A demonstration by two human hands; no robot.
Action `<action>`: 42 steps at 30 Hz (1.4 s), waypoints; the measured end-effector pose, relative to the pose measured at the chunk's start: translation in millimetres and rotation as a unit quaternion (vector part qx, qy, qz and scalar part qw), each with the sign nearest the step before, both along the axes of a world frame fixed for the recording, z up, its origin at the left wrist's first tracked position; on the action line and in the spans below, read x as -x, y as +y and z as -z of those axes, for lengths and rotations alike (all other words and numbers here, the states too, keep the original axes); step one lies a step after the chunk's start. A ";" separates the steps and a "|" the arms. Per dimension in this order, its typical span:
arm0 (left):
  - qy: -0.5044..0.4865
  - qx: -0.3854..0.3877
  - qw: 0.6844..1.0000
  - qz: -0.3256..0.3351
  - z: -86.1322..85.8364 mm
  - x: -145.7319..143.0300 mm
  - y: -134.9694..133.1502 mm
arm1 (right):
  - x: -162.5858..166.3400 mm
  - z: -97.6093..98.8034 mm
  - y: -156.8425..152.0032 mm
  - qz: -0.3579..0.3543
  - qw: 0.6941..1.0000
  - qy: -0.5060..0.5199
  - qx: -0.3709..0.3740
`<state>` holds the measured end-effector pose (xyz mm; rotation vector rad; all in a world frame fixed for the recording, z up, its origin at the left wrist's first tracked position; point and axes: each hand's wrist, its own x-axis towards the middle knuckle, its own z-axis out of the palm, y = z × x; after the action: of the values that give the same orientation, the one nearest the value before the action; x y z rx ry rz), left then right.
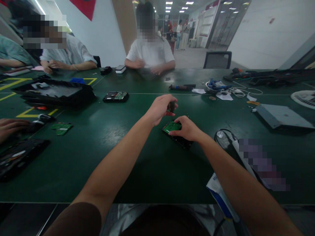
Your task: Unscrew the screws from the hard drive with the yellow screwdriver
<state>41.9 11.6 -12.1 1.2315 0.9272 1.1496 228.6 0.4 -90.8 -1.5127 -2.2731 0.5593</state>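
Observation:
A black hard drive (182, 141) with a green circuit board (169, 127) on its upper face lies at an angle on the green table, in front of me. My left hand (162, 107) is closed around the dark handle of a screwdriver (172, 105). The screwdriver stands upright, its thin shaft pointing down at the board; whether the tip touches a screw is too small to tell. My right hand (187, 128) grips the hard drive from the right, thumb and fingers on its board side. A few tiny dark bits lie just behind the drive.
Another drive (115, 96) lies left of centre, and a loose green board (62, 128) is nearer. A black tray (55, 91) stands left. On the right are a metal box (283, 116), tangled cables (219, 86) and a power strip (242, 155). Co-workers sit opposite and left.

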 end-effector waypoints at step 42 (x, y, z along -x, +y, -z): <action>0.015 -0.029 0.999 0.004 0.8 2.2 0.8 | -0.2 -0.5 0.5 -0.009 1.000 -0.002 -0.006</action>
<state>39.7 12.5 -12.9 1.3012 0.9146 1.1615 228.8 0.8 -90.3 -1.4910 -2.2902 0.5467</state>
